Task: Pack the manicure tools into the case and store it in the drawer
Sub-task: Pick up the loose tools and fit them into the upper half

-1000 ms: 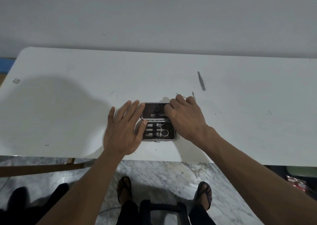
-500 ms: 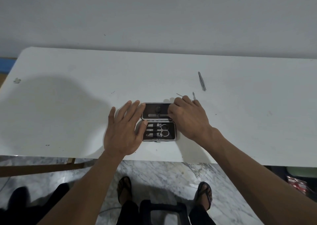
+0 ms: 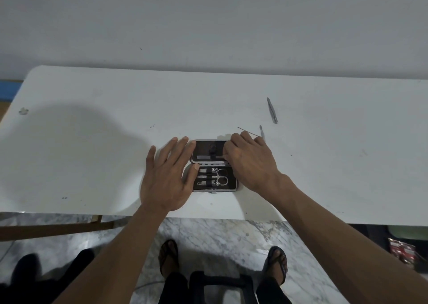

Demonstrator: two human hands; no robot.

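On a white tabletop (image 3: 92,141) against a pale wall (image 3: 208,25), over marble floor (image 3: 220,234), the left hand (image 3: 165,181) lies spread flat beside the open case (image 3: 214,188) near the front edge, the right hand (image 3: 251,162) pinching a file (image 3: 209,157).

The right hand (image 3: 251,162) covers the far right corner of the open case (image 3: 214,166) and one end of the flat tool (image 3: 209,157) in its lid. A thin stick (image 3: 247,132) and a small metal tool (image 3: 261,131) vanish behind its knuckles. The left hand (image 3: 165,176) masks the case's left edge. The table (image 3: 92,141) runs out of frame at right.
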